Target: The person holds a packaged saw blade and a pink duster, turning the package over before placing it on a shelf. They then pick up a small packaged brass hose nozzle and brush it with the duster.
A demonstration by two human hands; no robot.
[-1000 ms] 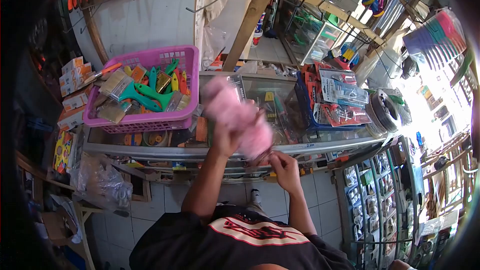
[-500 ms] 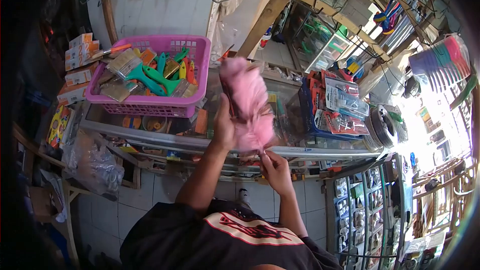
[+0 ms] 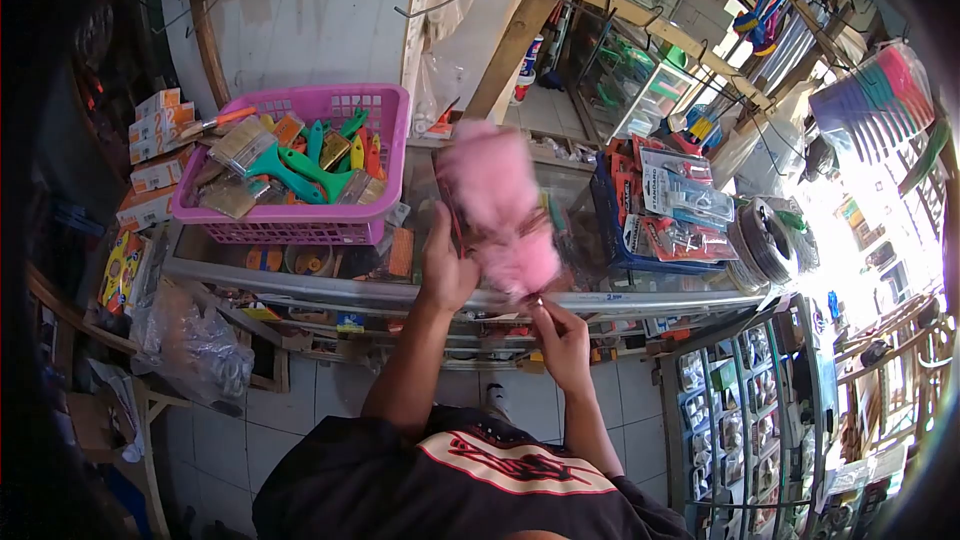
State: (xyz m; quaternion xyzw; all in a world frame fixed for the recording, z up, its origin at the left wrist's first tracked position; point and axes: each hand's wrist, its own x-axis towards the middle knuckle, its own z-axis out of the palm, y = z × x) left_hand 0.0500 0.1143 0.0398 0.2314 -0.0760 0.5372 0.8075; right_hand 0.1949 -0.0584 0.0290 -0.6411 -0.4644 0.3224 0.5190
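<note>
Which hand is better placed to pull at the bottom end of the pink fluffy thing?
Probably the right hand. Its fingertips already pinch at the lower tip of the pink fluffy thing, while the left hand grips the side higher up and seems to steady it over the glass counter.

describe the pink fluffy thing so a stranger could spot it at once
Start at the glass counter. Above its middle, right of the pink basket, the left hand grips a pink fluffy duster. It is the only soft, fuzzy thing among hard tools and packets.

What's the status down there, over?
Left hand grips the pink duster. Right hand pinches its lower end. Glass counter beneath; purple basket off to the side.
</note>
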